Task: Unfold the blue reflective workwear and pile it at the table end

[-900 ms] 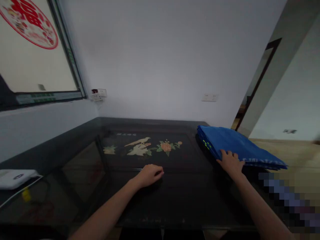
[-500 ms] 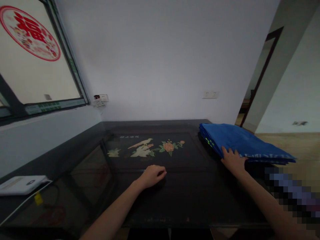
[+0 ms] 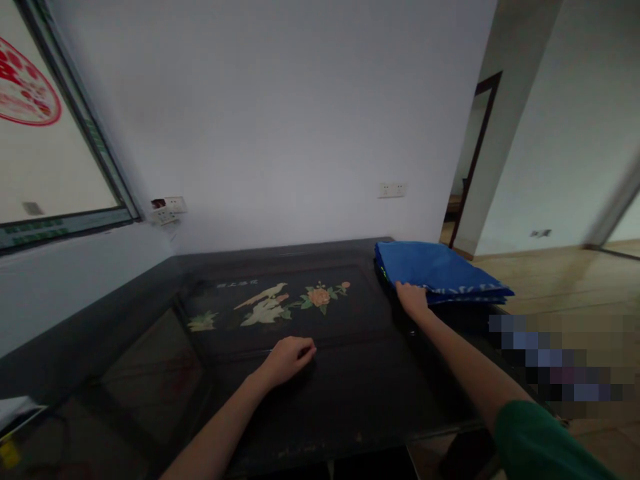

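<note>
A stack of flat blue fabric-like pieces (image 3: 435,267) lies at the right side of the dark table, with several layers and a light pattern along the near edge. I cannot make out exactly what the pieces are. My right hand (image 3: 413,300) grips the stack's near left corner, fingers curled over the top layer and thumb hidden. In front of the painted bird and flowers (image 3: 270,303), my left hand (image 3: 290,360) rests on the tabletop, loosely closed with nothing seen in it.
The dark glossy table (image 3: 350,393) reaches to the white wall, which carries a socket plate (image 3: 393,191). At the left edge lies part of a white object (image 3: 17,408). A blurred-out area (image 3: 550,360) is at the right, beyond the table, above the tan floor (image 3: 575,280).
My view has turned to the right, so everything appears shifted left. My right hand's fingers, spread on the blue stack before, are now curled at its corner. My left hand stays loosely closed.
</note>
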`<state>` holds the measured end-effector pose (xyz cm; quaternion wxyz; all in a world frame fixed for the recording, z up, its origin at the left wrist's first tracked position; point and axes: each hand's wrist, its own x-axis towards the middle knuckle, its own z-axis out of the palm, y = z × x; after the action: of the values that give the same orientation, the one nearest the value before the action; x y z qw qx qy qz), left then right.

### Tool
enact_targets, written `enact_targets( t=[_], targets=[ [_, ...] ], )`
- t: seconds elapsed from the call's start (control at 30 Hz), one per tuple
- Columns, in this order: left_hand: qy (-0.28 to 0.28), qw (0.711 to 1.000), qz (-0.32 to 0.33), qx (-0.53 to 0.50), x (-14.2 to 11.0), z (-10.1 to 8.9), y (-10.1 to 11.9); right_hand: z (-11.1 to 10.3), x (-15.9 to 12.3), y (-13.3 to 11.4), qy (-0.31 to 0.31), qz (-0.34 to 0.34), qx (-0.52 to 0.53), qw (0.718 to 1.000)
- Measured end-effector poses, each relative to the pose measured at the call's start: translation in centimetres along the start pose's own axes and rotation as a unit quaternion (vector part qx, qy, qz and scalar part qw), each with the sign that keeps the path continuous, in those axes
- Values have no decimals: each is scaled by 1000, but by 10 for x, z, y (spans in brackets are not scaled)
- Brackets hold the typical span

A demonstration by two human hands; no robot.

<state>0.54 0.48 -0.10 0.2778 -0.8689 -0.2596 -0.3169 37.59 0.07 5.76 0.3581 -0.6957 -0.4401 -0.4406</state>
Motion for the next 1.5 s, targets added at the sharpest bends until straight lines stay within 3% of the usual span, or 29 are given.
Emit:
enact_targets(
  t=[0.2, 0.37, 0.43, 0.63, 0.77, 0.87, 0.97, 1.07, 1.13, 1.2, 1.33, 1.5],
  targets=[
    [-1, 1000, -2, -2, 3, 3, 0, -16, -11, -62, 13, -54, 48, 997],
    [6, 1000, 0, -25, 5, 7, -3, -39, -50, -116, 22, -147, 76, 986],
    [37, 998, -4, -42, 6, 8, -5, -48, -74, -135, 28, -189, 77, 979],
    [270, 959, 18, -89, 9, 1, -15, -69, -149, -182, 77, -338, 82, 934],
    [277, 958, 28, -62, 7, -3, -22, -82, -188, -203, 76, -388, 124, 910],
    [249, 967, 30, -45, 6, -1, -27, -104, -204, -198, 25, -427, 158, 890],
    [236, 971, 27, -37, 7, 1, -32, -139, -195, -171, -52, -441, 215, 870],
    [239, 970, 30, -34, 7, 2, -33, -164, -157, -141, -35, -353, 236, 904],
    [244, 969, 30, -36, 7, 1, -32, -163, -123, -129, -18, -281, 191, 940],
    [247, 968, 27, -42, 6, -1, -29, -151, -92, -125, -60, -249, 129, 958],
    [258, 964, 19, -64, 3, -6, -22, -126, -56, -128, -171, -300, 83, 935],
    [313, 944, -4, -106, -2, -17, -13, -141, -39, -121, -164, -347, 140, 913]
  ],
)
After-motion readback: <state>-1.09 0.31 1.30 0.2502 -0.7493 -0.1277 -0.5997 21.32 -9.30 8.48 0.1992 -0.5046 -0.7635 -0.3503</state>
